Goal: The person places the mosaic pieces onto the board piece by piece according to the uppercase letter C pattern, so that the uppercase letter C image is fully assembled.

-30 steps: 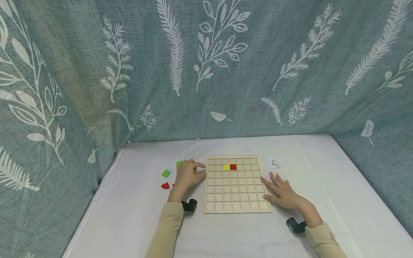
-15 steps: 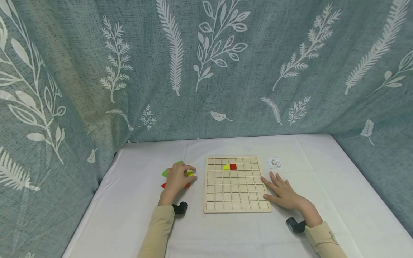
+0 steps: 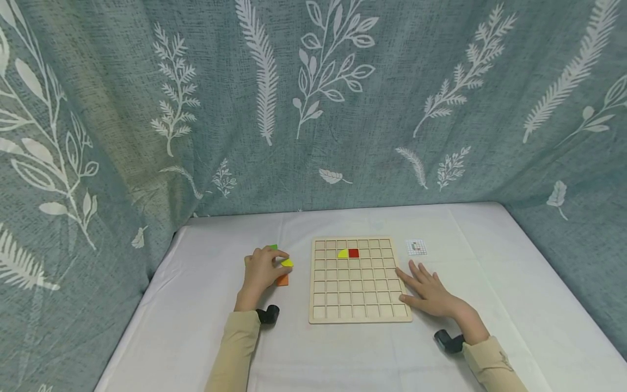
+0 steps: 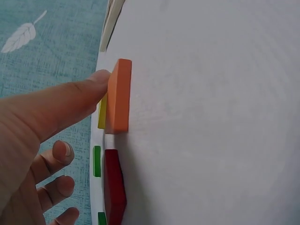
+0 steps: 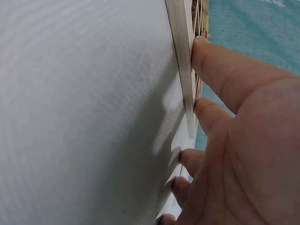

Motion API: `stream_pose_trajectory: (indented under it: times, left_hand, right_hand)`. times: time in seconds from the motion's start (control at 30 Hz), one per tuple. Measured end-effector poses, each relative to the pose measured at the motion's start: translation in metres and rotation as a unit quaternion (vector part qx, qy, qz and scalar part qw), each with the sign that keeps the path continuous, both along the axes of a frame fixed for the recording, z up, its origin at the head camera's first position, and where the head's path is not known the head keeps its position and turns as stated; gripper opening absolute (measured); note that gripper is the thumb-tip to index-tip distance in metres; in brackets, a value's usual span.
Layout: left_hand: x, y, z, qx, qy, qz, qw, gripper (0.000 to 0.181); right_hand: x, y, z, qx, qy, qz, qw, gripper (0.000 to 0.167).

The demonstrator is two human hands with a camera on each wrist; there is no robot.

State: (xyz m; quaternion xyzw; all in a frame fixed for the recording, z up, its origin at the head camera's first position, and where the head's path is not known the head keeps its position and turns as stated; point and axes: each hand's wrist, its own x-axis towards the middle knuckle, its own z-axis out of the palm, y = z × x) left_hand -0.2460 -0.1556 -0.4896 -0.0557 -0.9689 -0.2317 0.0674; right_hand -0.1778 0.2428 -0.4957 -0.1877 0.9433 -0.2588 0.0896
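In the head view my left hand [image 3: 259, 270] is over a group of small coloured pieces left of the pale wooden grid board [image 3: 338, 299]. Its thumb and index finger stand apart, with a yellow piece [image 3: 287, 263] showing between them. An orange piece [image 3: 282, 280] lies just below the thumb; the left wrist view shows the thumb tip in front of its edge. A green piece [image 3: 274, 247] peeks out beyond the fingers. That wrist view also shows a red piece [image 4: 114, 187]. My right hand [image 3: 430, 291] lies spread, thumb and index fingertips on the board's right edge.
A yellow quarter-round piece [image 3: 344, 253] and a red square piece [image 3: 354, 253] sit side by side in the board's upper cells. A small printed grid card [image 3: 417, 247] lies right of the board. White cloth [image 3: 352, 359] covers the table; a patterned curtain [image 3: 294, 81] hangs behind.
My left hand has moved left, from beside the board's left edge to over the coloured pieces, and now covers more of them. The right hand and the board look unmoved.
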Motion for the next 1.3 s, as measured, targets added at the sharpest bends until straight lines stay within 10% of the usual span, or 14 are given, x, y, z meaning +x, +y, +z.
stream_pose_trajectory:
  times: [1.3]
  left_hand:
    - [-0.007, 0.03, 0.011, -0.016, 0.011, -0.058, 0.9982, 0.025]
  right_hand:
    - [0.001, -0.002, -0.001, 0.006, 0.008, -0.009, 0.9999, 0.064]
